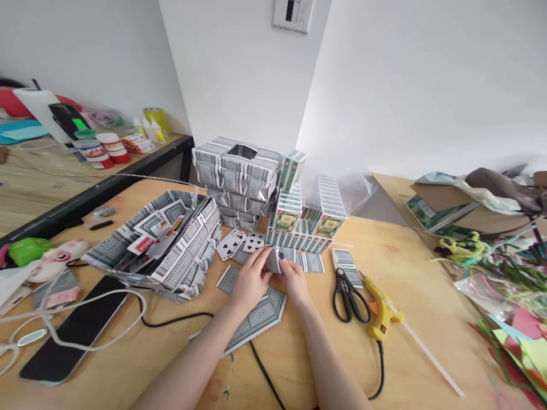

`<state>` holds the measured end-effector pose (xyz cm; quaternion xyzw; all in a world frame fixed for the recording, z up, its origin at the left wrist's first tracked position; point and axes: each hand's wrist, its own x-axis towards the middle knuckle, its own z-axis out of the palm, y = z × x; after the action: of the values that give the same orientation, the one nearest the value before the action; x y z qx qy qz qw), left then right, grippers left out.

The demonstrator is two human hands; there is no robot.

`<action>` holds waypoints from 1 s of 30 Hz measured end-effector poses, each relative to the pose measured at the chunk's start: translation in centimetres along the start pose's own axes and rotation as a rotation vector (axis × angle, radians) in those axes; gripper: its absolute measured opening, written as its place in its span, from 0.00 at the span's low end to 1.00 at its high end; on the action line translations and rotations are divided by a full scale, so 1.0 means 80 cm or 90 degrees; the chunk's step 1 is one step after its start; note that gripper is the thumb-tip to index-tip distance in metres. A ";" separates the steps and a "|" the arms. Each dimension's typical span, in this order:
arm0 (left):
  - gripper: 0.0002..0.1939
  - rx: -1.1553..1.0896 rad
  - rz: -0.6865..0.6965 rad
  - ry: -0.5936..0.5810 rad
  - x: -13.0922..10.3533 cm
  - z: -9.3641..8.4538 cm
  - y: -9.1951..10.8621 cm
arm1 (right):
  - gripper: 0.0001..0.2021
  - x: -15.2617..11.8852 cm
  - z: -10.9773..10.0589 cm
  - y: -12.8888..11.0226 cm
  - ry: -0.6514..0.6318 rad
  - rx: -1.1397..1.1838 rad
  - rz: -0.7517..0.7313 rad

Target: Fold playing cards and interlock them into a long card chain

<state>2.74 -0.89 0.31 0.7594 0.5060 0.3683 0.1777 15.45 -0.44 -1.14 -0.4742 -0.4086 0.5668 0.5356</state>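
Clock centred on the hands, twelve toward the wall. Nearest: two forearms, cut off at the near edge. At seven, a panel of joined cards lies flat beneath the left forearm; the arm hides part of it, so I can't trace its full outline. Black cable emerges below it, far end unseen.

At centre, left hand and right hand both closed on a patterned card. Card sits between the two sets of fingertips, left fingers over its nine o'clock side, right thumb on its three o'clock side. Its edges are mostly covered; one layer or several, can't tell.

At four, black scissors, the tips over loose cards; just beyond, yellow glue gun, clear stick in its rear. At nine, a card-covered basket, its contents jumbled and partly buried. At ten, face-up clubs, near the left hand. At one, packs of cards in rows, clear plastic behind. At eleven, a stacked card box, slot dark inside. Wall fixture above, top cut off.
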 end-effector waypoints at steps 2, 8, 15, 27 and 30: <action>0.30 0.003 -0.017 0.013 0.000 -0.001 0.002 | 0.17 0.001 0.000 0.000 -0.018 0.012 0.003; 0.28 0.007 -0.063 0.032 -0.001 0.000 0.004 | 0.19 -0.001 0.003 -0.007 -0.052 -0.046 -0.023; 0.28 0.018 -0.055 0.050 -0.001 0.001 -0.001 | 0.20 -0.006 0.004 -0.017 -0.054 -0.191 -0.078; 0.28 0.021 -0.032 0.034 -0.003 0.002 -0.002 | 0.17 -0.008 0.000 -0.019 -0.026 -0.219 -0.123; 0.28 0.022 -0.023 0.023 -0.003 0.003 -0.002 | 0.18 -0.007 0.000 -0.015 -0.001 -0.241 -0.124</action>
<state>2.72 -1.02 -0.04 0.7462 0.5293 0.3697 0.1621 15.74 -0.92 0.10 -0.5244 -0.5521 0.4257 0.4889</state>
